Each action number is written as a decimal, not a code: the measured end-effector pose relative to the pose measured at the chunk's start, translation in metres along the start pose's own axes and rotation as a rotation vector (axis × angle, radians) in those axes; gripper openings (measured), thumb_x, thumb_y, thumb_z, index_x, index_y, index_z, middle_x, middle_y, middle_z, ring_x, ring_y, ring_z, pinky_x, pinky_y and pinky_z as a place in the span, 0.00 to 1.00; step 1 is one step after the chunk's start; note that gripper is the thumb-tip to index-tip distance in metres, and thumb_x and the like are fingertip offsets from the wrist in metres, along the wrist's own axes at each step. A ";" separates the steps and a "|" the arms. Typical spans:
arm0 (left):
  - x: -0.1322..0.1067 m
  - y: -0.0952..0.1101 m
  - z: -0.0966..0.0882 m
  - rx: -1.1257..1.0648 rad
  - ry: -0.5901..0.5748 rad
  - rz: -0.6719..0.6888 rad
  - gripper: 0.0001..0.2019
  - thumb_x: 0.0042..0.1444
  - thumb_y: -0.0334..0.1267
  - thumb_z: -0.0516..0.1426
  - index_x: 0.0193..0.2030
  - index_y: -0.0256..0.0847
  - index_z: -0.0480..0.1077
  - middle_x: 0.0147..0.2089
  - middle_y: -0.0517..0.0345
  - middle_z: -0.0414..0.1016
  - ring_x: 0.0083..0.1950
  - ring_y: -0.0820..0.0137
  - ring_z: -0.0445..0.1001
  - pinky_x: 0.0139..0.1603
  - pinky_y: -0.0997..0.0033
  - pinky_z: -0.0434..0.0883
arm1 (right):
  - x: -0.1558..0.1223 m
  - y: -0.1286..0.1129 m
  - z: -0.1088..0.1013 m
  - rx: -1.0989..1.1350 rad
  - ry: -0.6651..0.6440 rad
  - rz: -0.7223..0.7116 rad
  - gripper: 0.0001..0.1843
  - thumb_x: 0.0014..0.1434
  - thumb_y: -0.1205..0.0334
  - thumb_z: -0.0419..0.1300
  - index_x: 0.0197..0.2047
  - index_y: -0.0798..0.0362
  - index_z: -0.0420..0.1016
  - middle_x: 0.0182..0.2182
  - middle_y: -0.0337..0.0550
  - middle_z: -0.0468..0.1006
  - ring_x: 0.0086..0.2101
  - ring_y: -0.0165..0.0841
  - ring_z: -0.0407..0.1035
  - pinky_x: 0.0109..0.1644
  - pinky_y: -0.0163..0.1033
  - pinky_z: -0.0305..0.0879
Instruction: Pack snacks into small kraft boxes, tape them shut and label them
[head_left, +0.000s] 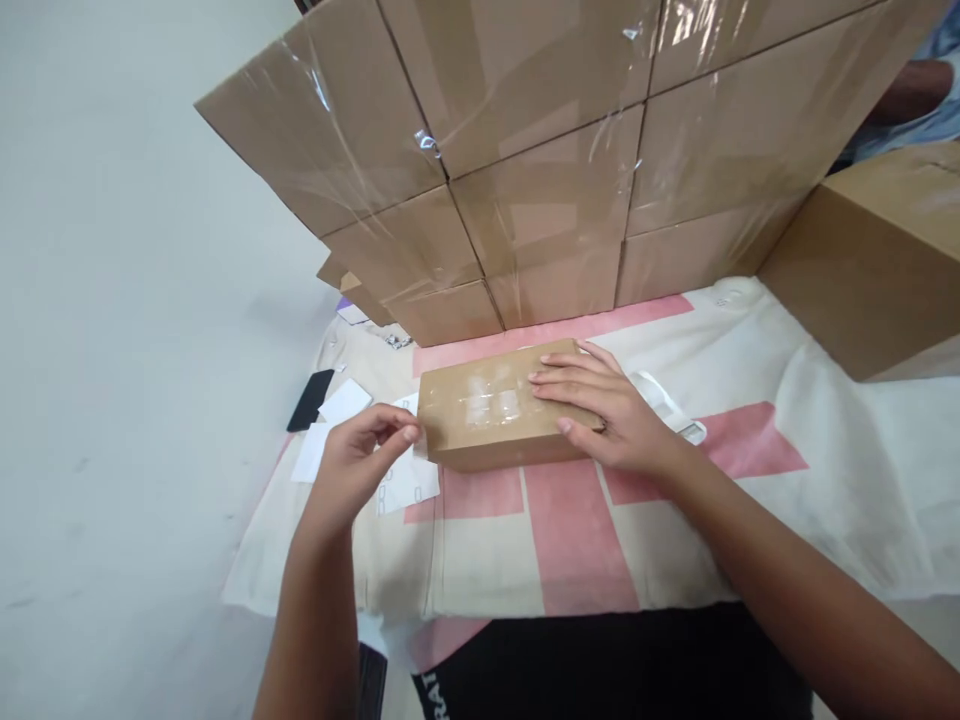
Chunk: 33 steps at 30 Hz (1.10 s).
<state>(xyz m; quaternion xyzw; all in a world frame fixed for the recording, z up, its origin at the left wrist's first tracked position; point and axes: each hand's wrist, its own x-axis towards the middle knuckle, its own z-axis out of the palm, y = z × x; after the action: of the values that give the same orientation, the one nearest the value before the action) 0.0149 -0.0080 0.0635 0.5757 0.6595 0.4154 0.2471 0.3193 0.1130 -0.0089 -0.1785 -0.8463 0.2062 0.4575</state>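
A small brown cardboard box lies on the cloth-covered table in front of me, with clear tape across its top. My right hand rests on the box's right end, fingers stretched flat over the top and thumb at the near edge. At the left end, my left hand is closed in a pinch beside the box's corner. What its fingertips hold is too small to make out. Beyond my right wrist lies a white plastic object, partly hidden, that looks like a tape dispenser.
Stacked cardboard boxes wrapped in clear film rise behind the small box. Another large carton stands at right, with a person's arm behind it. White papers and a black phone lie at left, near the wall.
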 end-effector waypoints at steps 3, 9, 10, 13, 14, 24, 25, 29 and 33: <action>0.019 -0.001 -0.001 0.041 -0.037 -0.013 0.12 0.54 0.47 0.67 0.36 0.42 0.78 0.36 0.55 0.79 0.37 0.67 0.74 0.38 0.68 0.69 | -0.001 0.003 0.002 0.011 0.023 0.001 0.16 0.65 0.58 0.60 0.55 0.45 0.79 0.55 0.42 0.82 0.61 0.46 0.69 0.73 0.62 0.49; 0.031 -0.006 0.006 0.236 -0.090 0.009 0.12 0.56 0.47 0.64 0.40 0.43 0.77 0.45 0.53 0.81 0.40 0.66 0.72 0.45 0.65 0.68 | -0.003 0.005 0.005 0.034 0.033 0.007 0.14 0.65 0.57 0.61 0.53 0.44 0.79 0.55 0.41 0.82 0.61 0.45 0.69 0.73 0.63 0.48; 0.030 -0.005 0.007 0.269 -0.090 0.024 0.11 0.57 0.48 0.63 0.41 0.44 0.77 0.46 0.54 0.80 0.41 0.65 0.71 0.47 0.65 0.68 | -0.003 0.004 0.006 0.036 0.037 0.008 0.14 0.64 0.57 0.61 0.53 0.44 0.79 0.54 0.40 0.82 0.61 0.45 0.70 0.73 0.63 0.48; 0.026 -0.001 0.009 0.367 -0.104 0.049 0.11 0.60 0.48 0.60 0.44 0.46 0.75 0.52 0.54 0.77 0.48 0.63 0.71 0.52 0.63 0.68 | -0.004 0.005 0.006 0.039 0.043 0.004 0.14 0.64 0.57 0.62 0.52 0.43 0.79 0.54 0.40 0.82 0.60 0.45 0.70 0.74 0.63 0.47; 0.026 0.000 0.009 0.393 -0.101 0.040 0.13 0.60 0.48 0.60 0.48 0.47 0.74 0.56 0.53 0.75 0.52 0.61 0.71 0.53 0.61 0.68 | -0.004 0.005 0.006 0.040 0.044 0.000 0.14 0.64 0.57 0.62 0.53 0.43 0.79 0.54 0.40 0.82 0.60 0.45 0.70 0.74 0.63 0.47; 0.037 -0.014 0.021 -0.087 -0.189 -0.268 0.35 0.56 0.54 0.63 0.68 0.46 0.64 0.71 0.46 0.66 0.69 0.50 0.67 0.63 0.56 0.68 | -0.004 0.007 0.008 0.042 0.068 -0.019 0.14 0.64 0.57 0.62 0.52 0.43 0.80 0.52 0.40 0.83 0.59 0.45 0.71 0.73 0.64 0.49; 0.037 -0.017 0.025 -0.110 -0.162 -0.260 0.31 0.57 0.55 0.62 0.64 0.44 0.68 0.69 0.47 0.69 0.68 0.51 0.68 0.63 0.58 0.68 | -0.005 0.008 0.008 0.038 0.065 -0.021 0.14 0.64 0.57 0.62 0.52 0.43 0.80 0.52 0.40 0.83 0.59 0.45 0.71 0.73 0.64 0.49; 0.037 -0.023 0.040 -0.152 -0.003 -0.231 0.26 0.55 0.55 0.64 0.54 0.40 0.74 0.60 0.48 0.77 0.61 0.54 0.73 0.57 0.63 0.69 | -0.005 0.010 0.010 0.031 0.080 -0.035 0.15 0.63 0.59 0.63 0.53 0.44 0.79 0.53 0.41 0.83 0.59 0.45 0.71 0.72 0.64 0.50; 0.044 -0.028 0.041 -0.149 0.049 -0.239 0.23 0.53 0.55 0.64 0.47 0.39 0.76 0.49 0.50 0.80 0.48 0.62 0.77 0.47 0.68 0.71 | -0.004 0.010 0.012 0.027 0.123 -0.046 0.15 0.62 0.61 0.62 0.52 0.43 0.80 0.51 0.41 0.83 0.57 0.45 0.73 0.71 0.64 0.54</action>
<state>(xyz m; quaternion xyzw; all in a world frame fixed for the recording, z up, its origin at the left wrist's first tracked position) 0.0226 0.0451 0.0248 0.4626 0.6967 0.4447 0.3208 0.3127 0.1178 -0.0228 -0.1649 -0.8177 0.1956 0.5156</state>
